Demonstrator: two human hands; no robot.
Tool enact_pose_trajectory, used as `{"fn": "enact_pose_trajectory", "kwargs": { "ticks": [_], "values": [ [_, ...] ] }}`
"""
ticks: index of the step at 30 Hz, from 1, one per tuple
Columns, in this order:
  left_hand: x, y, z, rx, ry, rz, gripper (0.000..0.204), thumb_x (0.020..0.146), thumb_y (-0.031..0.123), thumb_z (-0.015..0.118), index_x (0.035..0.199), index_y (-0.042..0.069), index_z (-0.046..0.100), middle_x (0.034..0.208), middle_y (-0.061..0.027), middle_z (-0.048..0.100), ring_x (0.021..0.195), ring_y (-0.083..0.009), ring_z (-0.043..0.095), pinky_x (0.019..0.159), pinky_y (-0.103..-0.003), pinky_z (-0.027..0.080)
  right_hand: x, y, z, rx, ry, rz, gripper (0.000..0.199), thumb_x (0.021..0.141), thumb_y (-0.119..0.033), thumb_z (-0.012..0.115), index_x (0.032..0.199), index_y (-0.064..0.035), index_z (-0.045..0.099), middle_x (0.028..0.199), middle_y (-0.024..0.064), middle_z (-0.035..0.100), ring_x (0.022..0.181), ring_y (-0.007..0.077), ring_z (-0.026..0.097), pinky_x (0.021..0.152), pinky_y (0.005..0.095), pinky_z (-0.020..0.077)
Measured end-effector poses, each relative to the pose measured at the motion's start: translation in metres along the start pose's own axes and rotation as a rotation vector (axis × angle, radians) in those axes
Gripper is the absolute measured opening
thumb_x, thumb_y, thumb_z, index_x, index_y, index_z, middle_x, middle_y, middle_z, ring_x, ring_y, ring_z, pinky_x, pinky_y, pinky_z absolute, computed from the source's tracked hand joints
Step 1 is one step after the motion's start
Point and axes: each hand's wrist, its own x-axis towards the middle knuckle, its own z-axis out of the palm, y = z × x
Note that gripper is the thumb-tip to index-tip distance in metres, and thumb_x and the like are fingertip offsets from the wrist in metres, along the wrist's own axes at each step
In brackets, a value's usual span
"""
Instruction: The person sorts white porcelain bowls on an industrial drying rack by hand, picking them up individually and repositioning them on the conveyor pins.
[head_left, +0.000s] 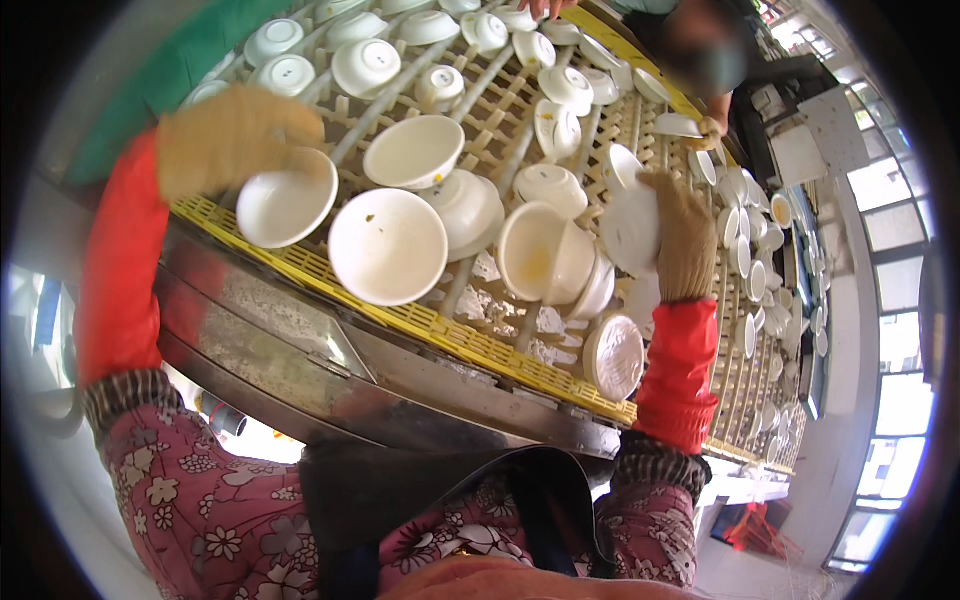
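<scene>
My left hand [238, 142], in a tan glove, grips the upper rim of a white bowl [285, 212] that is tilted with its inside toward me; the hand is a little blurred. On the right, my gloved right hand [686, 238] has its fingers round the edge of a white bowl [629, 232], smeared by motion. Between my hands lie more white bowls: one open toward me [388, 248] with a dark speck inside, another tilted behind it [413, 152], and a stacked pair of bowls [540, 252] with a yellowish stain. Near my right forearm sits a bowl with wet-looking foam inside [613, 357].
A slatted conveyor [480, 120] with a yellow edge strip [420, 322] carries many upside-down bowls [366, 67] at the back. Across it, another person's hand [712, 132] holds a bowl. A metal ledge [270, 315] runs along my side, and a green sheet [150, 90] hangs far left.
</scene>
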Motion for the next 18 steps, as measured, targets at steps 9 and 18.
{"fn": "enact_pose_trajectory", "kwargs": {
  "ticks": [9,18],
  "values": [
    [-0.006,0.017,0.035,0.256,-0.036,-0.085,0.038,0.078,0.036,0.066,0.089,-0.001,0.065,0.087,-0.0197,0.063,0.082,-0.0373,0.06,0.074,-0.042,0.047,0.057,-0.028,0.063,0.271,-0.125,-0.247,0.03,0.096,-0.024,0.053,0.104,0.0029,0.062,0.098,0.0081,0.065,0.084,0.0152,0.063,0.073,0.0255,0.0503],
    [0.021,-0.052,0.049,0.08,0.68,-0.083,0.046,0.089,0.038,0.058,0.118,0.002,0.061,0.103,-0.0186,0.065,0.088,-0.0334,0.063,0.081,-0.037,0.047,-0.019,-0.051,0.057,-0.333,-0.475,-0.566,0.049,0.075,-0.036,0.073,0.116,-0.0114,0.061,0.111,0.0151,0.062,0.104,0.0319,0.061,0.086,0.0391,0.0494]
  ]
}}
